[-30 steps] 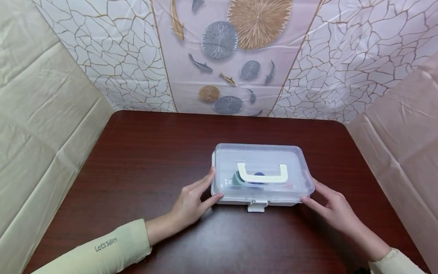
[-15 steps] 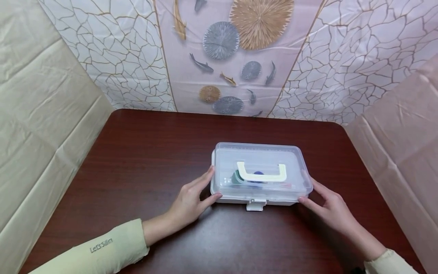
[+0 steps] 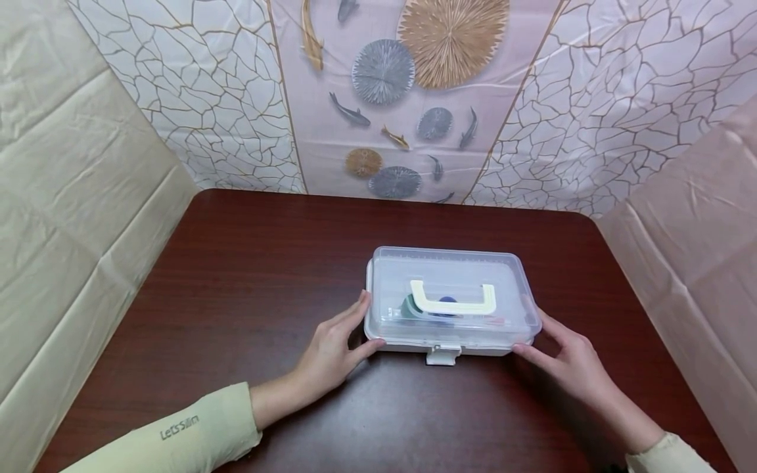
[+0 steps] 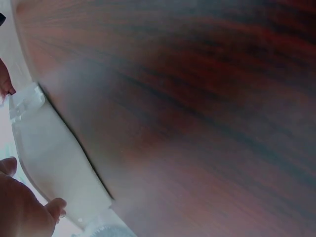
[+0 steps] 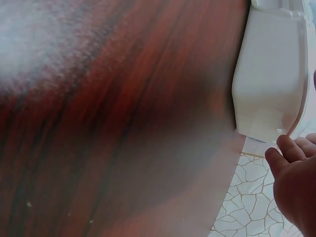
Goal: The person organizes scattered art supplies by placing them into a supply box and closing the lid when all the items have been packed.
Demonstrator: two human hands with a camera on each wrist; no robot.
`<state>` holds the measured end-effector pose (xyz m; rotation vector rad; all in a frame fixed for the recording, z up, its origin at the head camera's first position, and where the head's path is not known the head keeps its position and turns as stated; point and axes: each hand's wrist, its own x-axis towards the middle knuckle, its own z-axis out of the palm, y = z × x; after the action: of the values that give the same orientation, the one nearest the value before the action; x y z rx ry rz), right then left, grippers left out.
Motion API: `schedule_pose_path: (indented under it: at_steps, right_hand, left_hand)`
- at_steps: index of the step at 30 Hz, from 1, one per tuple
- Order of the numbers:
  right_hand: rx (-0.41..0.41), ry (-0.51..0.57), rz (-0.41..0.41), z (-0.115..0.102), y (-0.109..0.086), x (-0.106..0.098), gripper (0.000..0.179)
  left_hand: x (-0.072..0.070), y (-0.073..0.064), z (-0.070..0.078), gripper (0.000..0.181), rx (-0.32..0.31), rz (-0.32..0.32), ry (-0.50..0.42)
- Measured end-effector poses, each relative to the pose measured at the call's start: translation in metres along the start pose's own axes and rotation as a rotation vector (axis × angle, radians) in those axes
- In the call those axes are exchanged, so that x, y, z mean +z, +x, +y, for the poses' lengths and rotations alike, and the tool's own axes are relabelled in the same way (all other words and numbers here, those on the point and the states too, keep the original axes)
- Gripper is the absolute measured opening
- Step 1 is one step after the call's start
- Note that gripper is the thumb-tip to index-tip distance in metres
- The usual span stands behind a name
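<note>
A white plastic storage box [image 3: 449, 263] with a clear, closed lid stands on the dark wooden table. Its cream carry handle [image 3: 455, 307] lies folded down on the lid, and the white front latch [image 3: 443, 355] sticks out toward me. Through the lid a green item [image 3: 409, 307] and a dark blue round item show, their kinds unclear. My left hand [image 3: 331, 348] holds the box's left front corner, thumb at the front edge and fingers along the side. At the right front corner my right hand [image 3: 570, 358] grips likewise, its fingertips partly hidden behind the box.
The brown table [image 3: 266, 263] extends around the box on all sides. A patterned cloth [image 3: 378, 131] hangs behind its back edge. Beige cloth walls [image 3: 77, 230] enclose it left and right.
The box and my right hand have shifted very slightly to the left, and my right thumb sits a little lower on the front corner. Both hands stay at the box.
</note>
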<state>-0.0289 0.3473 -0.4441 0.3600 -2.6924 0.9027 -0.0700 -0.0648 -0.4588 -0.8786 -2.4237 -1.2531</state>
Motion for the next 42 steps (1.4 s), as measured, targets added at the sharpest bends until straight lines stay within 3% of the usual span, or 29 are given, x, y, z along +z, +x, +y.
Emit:
schedule_pose_path:
  at_steps: [9, 19, 28, 42]
  right_hand:
    - [-0.041, -0.005, 0.025, 0.001, 0.008, 0.006, 0.087]
    - [-0.014, -0.061, -0.026, -0.003, 0.033, 0.015, 0.087]
    - [-0.028, -0.036, -0.034, -0.005, 0.057, 0.029, 0.081]
    - [0.009, -0.01, -0.091, -0.007, 0.085, 0.042, 0.082]
  left_hand:
    - [-0.003, 0.004, -0.006, 0.075, 0.015, 0.006, 0.036]
    - [-0.017, 0.018, -0.024, 0.076, -0.016, -0.018, 0.079]
    - [-0.03, 0.028, -0.043, 0.076, -0.061, -0.031, 0.087]
    - [-0.044, 0.041, -0.061, 0.076, -0.111, -0.059, 0.11]
